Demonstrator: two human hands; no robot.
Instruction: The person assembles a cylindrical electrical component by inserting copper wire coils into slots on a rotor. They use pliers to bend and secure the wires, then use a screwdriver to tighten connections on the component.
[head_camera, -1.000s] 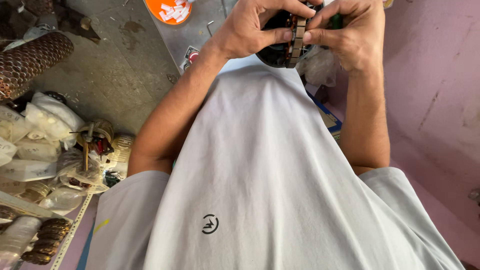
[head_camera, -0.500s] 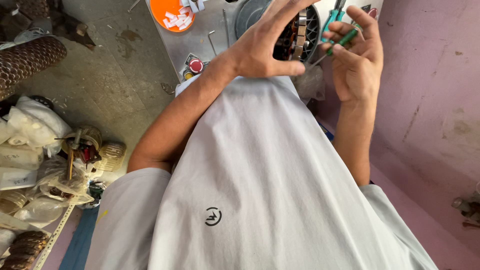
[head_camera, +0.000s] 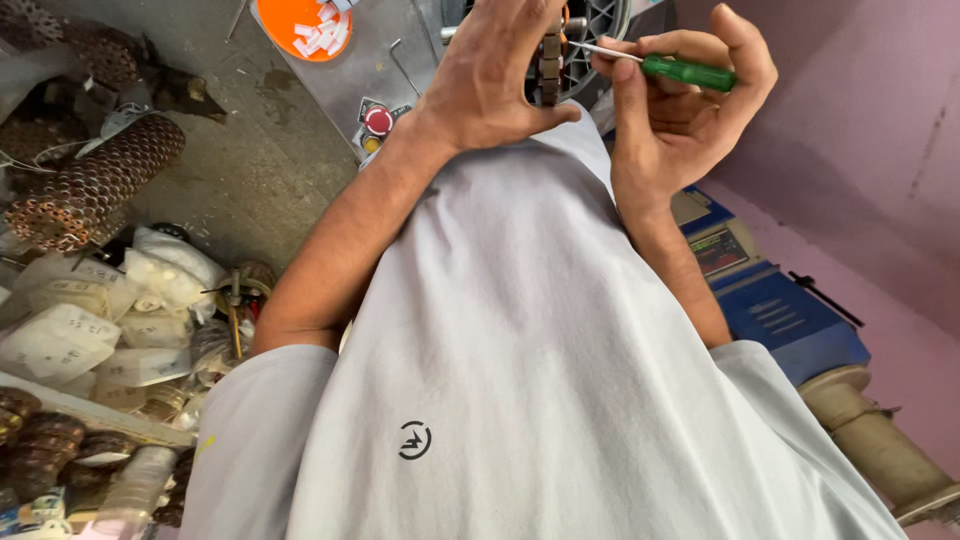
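Above the grey shirt (head_camera: 520, 330), a laminated stator (head_camera: 551, 62) is clasped by the left hand (head_camera: 495, 85); a green-handled screwdriver (head_camera: 672, 68) is gripped by the right hand (head_camera: 680, 120).

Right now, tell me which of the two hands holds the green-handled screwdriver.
The right hand holds the green-handled screwdriver. The left hand carries no tool and grips the round metal part instead.

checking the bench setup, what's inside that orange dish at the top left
The orange dish holds a heap of small white pieces, kind unclear. Its upper part is cut off by the frame, so the rest cannot be seen.
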